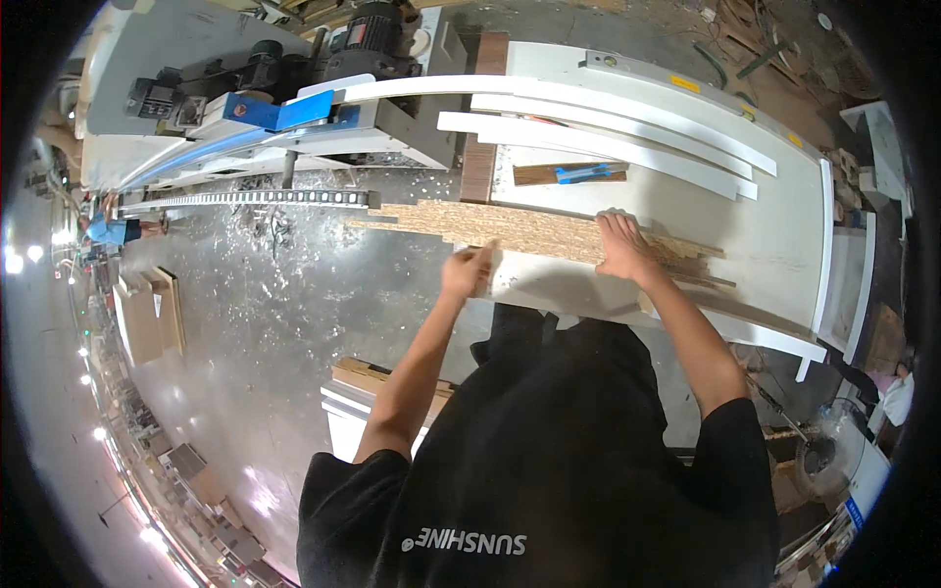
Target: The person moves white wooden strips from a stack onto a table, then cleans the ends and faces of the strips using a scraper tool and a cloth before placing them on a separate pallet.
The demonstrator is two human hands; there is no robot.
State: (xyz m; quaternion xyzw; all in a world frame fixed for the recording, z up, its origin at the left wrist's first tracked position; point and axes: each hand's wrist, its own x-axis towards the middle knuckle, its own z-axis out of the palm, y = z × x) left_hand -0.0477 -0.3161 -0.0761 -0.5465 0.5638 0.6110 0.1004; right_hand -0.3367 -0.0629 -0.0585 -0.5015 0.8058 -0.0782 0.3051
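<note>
Hands (625, 247) on rough chipboard strips (510, 228)

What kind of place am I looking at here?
Most likely a woodworking or furniture shop: both hands press a stack of particleboard strips on a white worktable, a motor-driven machine stands beyond, and shavings litter the floor.

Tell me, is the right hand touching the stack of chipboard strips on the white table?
Touching. The head view shows the right hand pressed flat on the chipboard strips.
</note>
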